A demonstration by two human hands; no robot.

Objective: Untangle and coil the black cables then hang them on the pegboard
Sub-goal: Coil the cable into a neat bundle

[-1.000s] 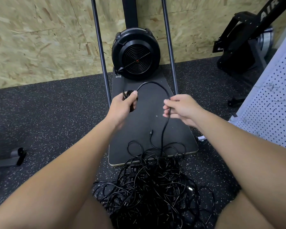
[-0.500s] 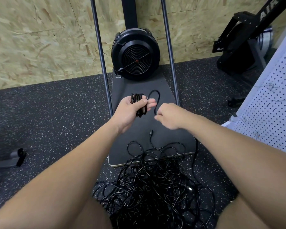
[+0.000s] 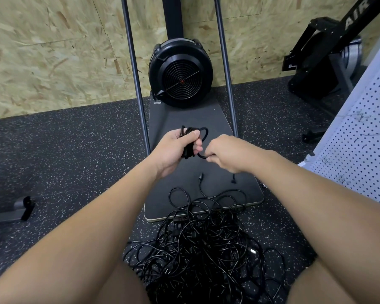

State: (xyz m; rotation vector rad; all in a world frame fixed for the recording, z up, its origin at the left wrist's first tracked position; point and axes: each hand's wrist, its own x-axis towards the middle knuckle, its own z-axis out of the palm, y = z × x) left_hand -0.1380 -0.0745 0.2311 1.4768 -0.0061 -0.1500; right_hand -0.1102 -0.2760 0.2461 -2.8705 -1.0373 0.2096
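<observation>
My left hand [image 3: 176,148] grips a small coil of black cable [image 3: 192,137], its loops sticking out above and below the fist. Close beside it, my right hand [image 3: 225,152] pinches the free end of that same cable, which curves from the coil into its fingers. A short tail with a plug [image 3: 234,179] hangs below my right wrist. A big tangled pile of black cables [image 3: 204,249] lies on the floor between my knees. The white pegboard [image 3: 364,150] leans at the right edge.
A black fan machine [image 3: 180,71] stands on a dark board [image 3: 246,194] between two metal poles, against an OSB wall. Another black exercise machine [image 3: 325,55] sits at the back right. A grey bar end [image 3: 20,208] lies on the speckled rubber floor at left.
My right hand has come in from the right to meet the left hand. The long loop between them has shrunk into the coil, and the cable no longer hangs down to the pile.
</observation>
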